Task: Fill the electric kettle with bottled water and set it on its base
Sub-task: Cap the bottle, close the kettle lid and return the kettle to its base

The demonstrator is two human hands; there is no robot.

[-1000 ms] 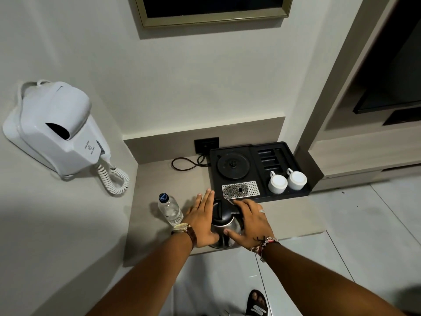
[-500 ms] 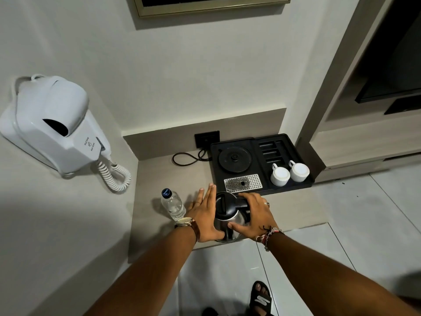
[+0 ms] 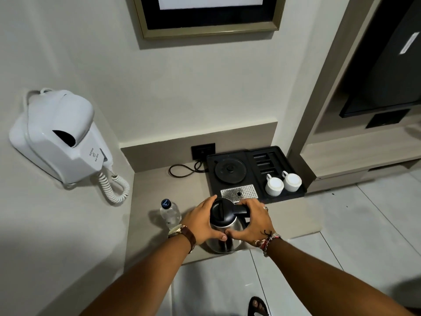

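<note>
Steel-bodied, the kettle (image 3: pixel 224 226) is found on the table's (image 3: pixel 150 197) front edge, lid closed, clasped on both sides by left hand (image 3: pixel 200 221) and right hand (image 3: pixel 251 221); the bottle (image 3: pixel 170 214) remains capped, the base (image 3: pixel 230 169) unoccupied, so filling and seating are judged outstanding.

White walls (image 3: pixel 182 87), gold-framed picture (image 3: pixel 208 30) hung above, wall-mounted hair dryer (image 3: pixel 61 142) at left, beige counter (image 3: pixel 284 215), pale tiled floor (image 3: pixel 364 236), wooden shelving (image 3: pixel 355 151) at right.

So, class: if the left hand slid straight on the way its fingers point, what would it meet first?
Probably the perforated metal grate at the black tray's front edge; the left hand holds the kettle, though depth is unclear.
</note>
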